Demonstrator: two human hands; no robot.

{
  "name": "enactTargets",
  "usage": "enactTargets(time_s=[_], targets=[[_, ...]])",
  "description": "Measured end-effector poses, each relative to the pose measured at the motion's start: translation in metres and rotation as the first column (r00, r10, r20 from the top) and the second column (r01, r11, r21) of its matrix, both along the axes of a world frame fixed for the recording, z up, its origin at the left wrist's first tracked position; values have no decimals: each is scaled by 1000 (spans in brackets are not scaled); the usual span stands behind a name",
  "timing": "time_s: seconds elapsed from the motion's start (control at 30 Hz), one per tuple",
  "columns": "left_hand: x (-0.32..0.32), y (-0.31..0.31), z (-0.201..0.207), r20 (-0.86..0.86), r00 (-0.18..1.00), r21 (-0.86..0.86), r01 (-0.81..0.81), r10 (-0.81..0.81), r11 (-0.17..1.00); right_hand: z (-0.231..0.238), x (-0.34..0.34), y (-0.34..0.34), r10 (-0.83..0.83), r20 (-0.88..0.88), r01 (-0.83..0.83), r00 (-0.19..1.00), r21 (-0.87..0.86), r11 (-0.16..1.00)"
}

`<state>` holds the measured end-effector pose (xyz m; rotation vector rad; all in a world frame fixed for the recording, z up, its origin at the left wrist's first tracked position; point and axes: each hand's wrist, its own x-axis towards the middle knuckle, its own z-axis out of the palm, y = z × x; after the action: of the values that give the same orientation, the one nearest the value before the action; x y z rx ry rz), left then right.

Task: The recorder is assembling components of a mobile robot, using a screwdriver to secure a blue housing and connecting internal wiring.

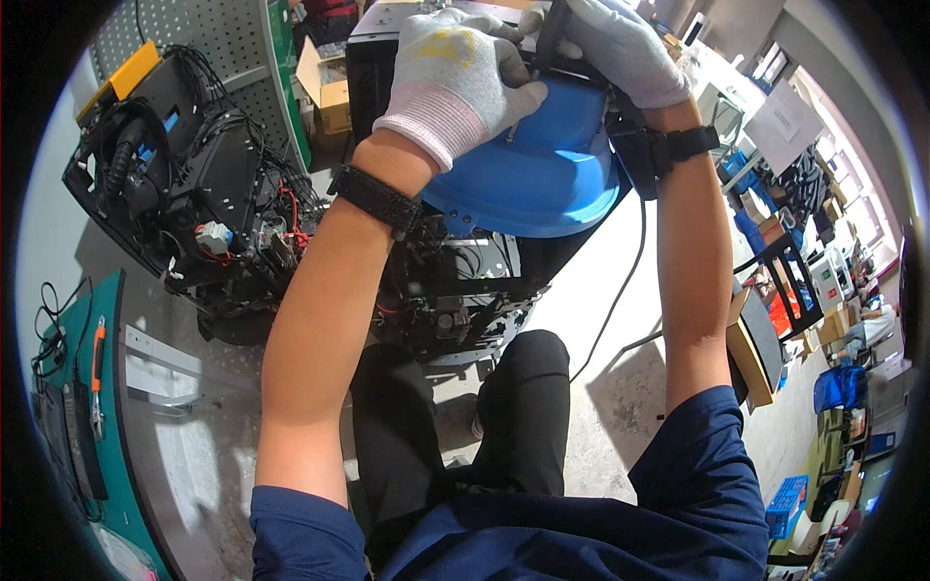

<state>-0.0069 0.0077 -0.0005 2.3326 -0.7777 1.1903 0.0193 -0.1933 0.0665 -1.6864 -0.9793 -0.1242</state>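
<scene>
A rounded blue cover with a wide flared rim sits on a black machine, whose frame and wiring show below it. My left hand, in a pale knit glove, is over the cover's left side. Its fingers are curled and the thumb is bent inward; whatever lies between them is hidden. On the far right side of the cover, my gloved right hand grips a flat black part at the top of the machine. Both hands are close together, and black straps circle both wrists.
A second black machine with exposed wires stands at left. Below it, a green-topped bench carries orange-handled pliers and cables. A cardboard box is behind. A black cable hangs at right, near a cluttered work area.
</scene>
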Motion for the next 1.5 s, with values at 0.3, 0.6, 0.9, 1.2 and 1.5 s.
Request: enactTargets(time_s=[0.3, 0.6, 0.9, 1.2, 1.5], targets=[[1, 0, -1, 224, 974, 94, -48, 26, 994, 1, 3, -6, -102, 66, 109, 993, -99, 989], [3, -2, -3, 241, 969, 68, -72, 54, 995, 0, 7, -7, -31, 87, 41, 996, -106, 994], [5, -1, -5, 82, 996, 18, -22, 21, 1000, -1, 6, -6, 101, -32, -100, 994, 28, 995], [-1, -3, 0, 171, 982, 62, -85, 73, 994, 0, 4, -7, -20, -4, 20, 1000, -53, 998], [-3, 7, 1, 200, 950, -93, 263, -240, 960, 0, 1, -4, 7, -80, -7, 997, 2, 1000]])
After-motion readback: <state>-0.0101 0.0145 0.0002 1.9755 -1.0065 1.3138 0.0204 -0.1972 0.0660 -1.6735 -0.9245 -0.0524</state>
